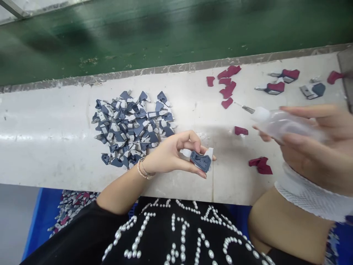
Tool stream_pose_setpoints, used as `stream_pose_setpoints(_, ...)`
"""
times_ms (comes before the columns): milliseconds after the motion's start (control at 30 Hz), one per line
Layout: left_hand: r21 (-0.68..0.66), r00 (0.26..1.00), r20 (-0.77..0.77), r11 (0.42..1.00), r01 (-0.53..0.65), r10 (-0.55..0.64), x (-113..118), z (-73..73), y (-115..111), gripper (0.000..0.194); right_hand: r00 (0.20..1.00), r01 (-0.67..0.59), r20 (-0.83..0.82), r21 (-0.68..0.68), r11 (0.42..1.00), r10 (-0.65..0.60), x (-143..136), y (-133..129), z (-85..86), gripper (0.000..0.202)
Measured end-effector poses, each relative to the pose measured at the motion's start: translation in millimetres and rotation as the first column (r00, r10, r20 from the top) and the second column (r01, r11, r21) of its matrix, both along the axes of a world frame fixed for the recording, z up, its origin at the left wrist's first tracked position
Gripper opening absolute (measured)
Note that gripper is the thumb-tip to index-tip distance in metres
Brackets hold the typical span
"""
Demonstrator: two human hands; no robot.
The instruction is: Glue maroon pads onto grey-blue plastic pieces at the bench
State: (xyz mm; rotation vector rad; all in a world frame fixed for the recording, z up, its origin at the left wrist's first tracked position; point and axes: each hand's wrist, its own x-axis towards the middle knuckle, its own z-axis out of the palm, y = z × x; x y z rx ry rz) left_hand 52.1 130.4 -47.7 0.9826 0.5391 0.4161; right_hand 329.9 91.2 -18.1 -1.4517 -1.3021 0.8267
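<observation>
Between the thumb and fingers of my left hand (179, 152) is a small dark blue and white plastic part (201, 161), its hollow blue side facing up. My right hand (311, 136), blurred by motion, grips a translucent squeeze bottle (286, 123) with a thin metal needle tip pointing left. The bottle is held above the table, apart from the part. A maroon plastic piece (241, 130) lies below the needle tip, and more maroon pieces (260, 165) lie near my right wrist.
A heap of blue and white parts (132, 127) covers the table (41, 136) on the left. Maroon pieces (227, 88) and several assembled parts (275, 87) lie at the back right. A green belt (171, 33) runs behind. A blue bin (41, 217) of parts stands below left.
</observation>
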Motion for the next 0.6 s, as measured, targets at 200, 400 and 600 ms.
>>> stream_pose_setpoints(200, 0.029, 0.999, 0.051, 1.000, -0.001, -0.001, -5, 10.6, -5, 0.051, 0.980, -0.193, -0.002, -0.253, 0.948, 0.199, -33, 21, -25.4, 0.060)
stream_pose_setpoints(400, 0.119, 0.998, -0.054, 0.992, -0.033, 0.039, -8, 19.1, -7, 0.048, 0.930, -0.308, 0.161, -0.151, 0.939, 0.331, -56, 35, -38.6, 0.042)
stream_pose_setpoints(600, 0.226, 0.990, -0.141, 0.974, 0.008, 0.025, -8, 16.3, -6, 0.043, 0.943, -0.292, 0.130, -0.114, 0.950, 0.306, -69, 46, -43.3, 0.033)
